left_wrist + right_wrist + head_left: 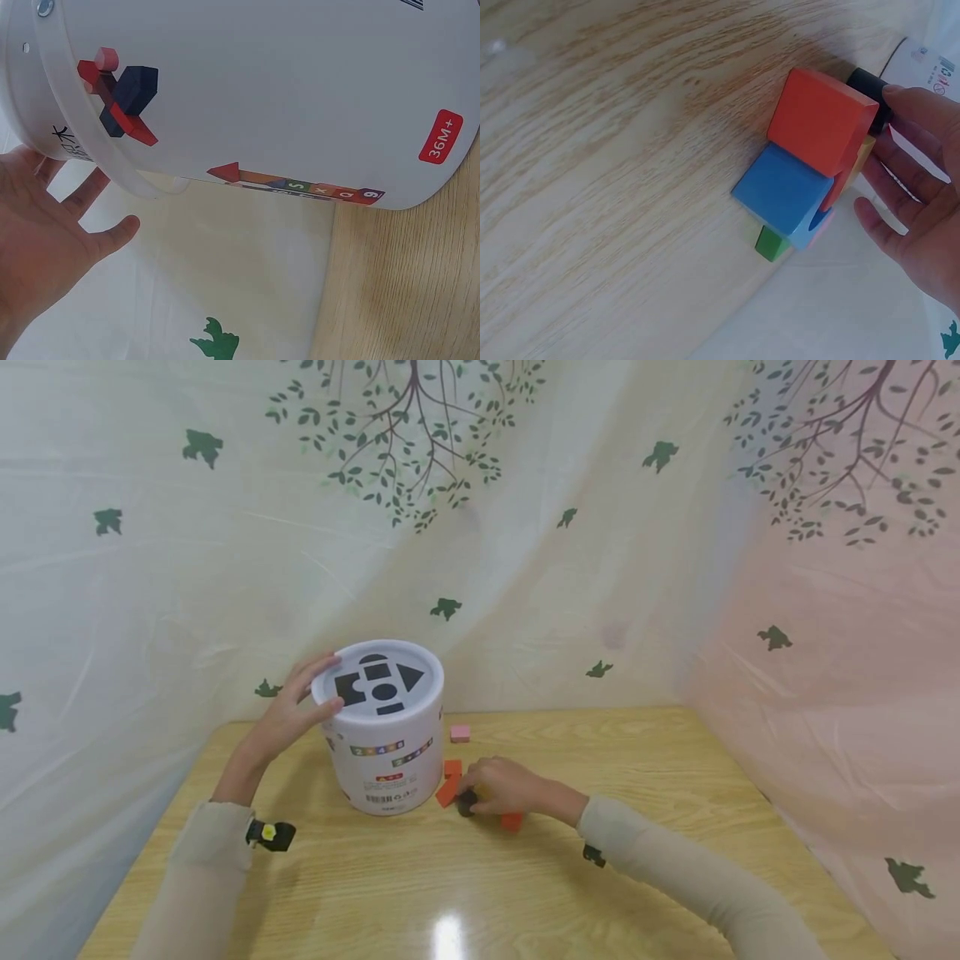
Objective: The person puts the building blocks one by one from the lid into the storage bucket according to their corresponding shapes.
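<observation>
A white bucket stands upright on the table, its lid cut with dark shaped holes. My left hand rests on the lid's left edge. In the left wrist view its fingers are spread and fairly straight by the rim. To the right of the bucket, my right hand pinches a black round block between thumb and fingers. Beside it in the right wrist view are a red block, a blue block with a curved cutout, a green block and part of a yellow block.
A pink block lies behind the right hand, near the bucket. Small orange-red blocks sit between bucket and hand. The wooden table meets a hanging cloth printed with leaves at its back edge.
</observation>
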